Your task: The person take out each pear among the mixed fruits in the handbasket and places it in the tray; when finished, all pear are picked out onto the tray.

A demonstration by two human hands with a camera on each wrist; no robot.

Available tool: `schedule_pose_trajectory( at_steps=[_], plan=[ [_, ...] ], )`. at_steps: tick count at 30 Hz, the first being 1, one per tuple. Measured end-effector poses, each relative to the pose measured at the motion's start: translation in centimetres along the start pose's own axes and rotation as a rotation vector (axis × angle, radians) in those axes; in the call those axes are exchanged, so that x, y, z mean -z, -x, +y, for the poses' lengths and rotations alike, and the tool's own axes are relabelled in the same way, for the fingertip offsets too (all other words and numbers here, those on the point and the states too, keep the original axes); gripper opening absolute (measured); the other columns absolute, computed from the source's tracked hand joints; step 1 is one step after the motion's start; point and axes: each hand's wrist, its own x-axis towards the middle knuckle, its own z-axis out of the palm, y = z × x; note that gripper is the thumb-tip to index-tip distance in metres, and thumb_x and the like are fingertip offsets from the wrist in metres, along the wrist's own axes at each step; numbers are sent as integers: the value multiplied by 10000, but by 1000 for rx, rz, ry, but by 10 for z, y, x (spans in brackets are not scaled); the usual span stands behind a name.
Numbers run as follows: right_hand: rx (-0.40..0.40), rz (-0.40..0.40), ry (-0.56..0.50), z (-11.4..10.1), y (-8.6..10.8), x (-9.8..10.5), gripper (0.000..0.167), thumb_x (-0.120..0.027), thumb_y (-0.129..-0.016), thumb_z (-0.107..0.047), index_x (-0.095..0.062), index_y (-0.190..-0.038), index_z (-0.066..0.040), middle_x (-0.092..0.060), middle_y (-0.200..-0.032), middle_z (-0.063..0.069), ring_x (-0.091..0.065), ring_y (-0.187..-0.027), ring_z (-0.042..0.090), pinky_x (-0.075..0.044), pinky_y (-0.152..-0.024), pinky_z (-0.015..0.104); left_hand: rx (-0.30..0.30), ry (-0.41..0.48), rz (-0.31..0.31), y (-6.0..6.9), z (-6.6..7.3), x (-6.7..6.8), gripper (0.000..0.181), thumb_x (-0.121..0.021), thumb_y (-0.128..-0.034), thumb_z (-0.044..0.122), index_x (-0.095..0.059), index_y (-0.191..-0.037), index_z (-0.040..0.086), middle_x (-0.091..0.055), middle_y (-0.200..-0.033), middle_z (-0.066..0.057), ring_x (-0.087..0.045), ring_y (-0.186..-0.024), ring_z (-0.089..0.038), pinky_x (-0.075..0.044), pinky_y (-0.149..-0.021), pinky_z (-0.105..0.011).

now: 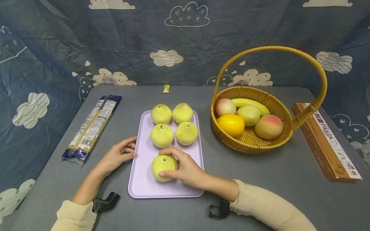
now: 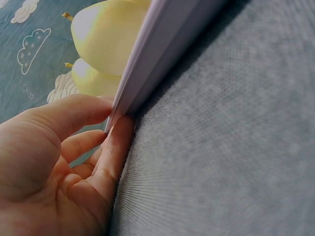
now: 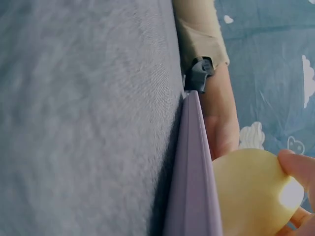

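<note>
A lilac tray [image 1: 141, 179] lies on the table with several yellow-green pears on it, stems up. Four of them stand in two rows at its far half, among them a near-left pear [image 1: 162, 136]. My right hand [image 1: 188, 170] grips another pear [image 1: 164, 165] in the tray's near half, thumb on the near side and fingers round the far side; that pear [image 3: 251, 191] also shows in the right wrist view. At the tray's left edge my left hand [image 1: 117, 157] pinches the rim, thumb [image 2: 83, 110] above and fingers [image 2: 115, 147] against its outer side.
Right of the tray stands a wicker basket [image 1: 245, 149] with a tall handle, holding a banana, peach, mango and other fruit. Beyond it lies a brown pasta box [image 1: 326, 144]. A noodle packet [image 1: 92, 128] lies on the left, a small yellow sachet [image 1: 166, 89] at the back.
</note>
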Motion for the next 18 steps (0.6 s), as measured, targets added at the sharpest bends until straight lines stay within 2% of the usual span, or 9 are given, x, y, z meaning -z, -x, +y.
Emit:
schedule_pose_trajectory(
  at_steps=[9,18],
  plan=[
    [27,20,-19,5,-5,-7,527,-757,-715,-172,-527,-1184,-101,-529,-1197,1,-455,-1108,114,-337,-939,291,12,6,-4,1,1,0,586,-608,-818,-2,-333,-1329,-82,-475,-1070,-222,-545,-859,-95,-436,-750,-186],
    [-6,-3,-19,6,-7,-9,544,-760,-715,-181,-511,-1195,-129,-508,-1203,-59,-438,-1110,70,-317,-953,277,11,3,2,1,1,-1,590,-612,-816,3,-335,-1330,-79,-475,-1069,-218,-545,-862,-99,-435,-752,-188]
  ],
)
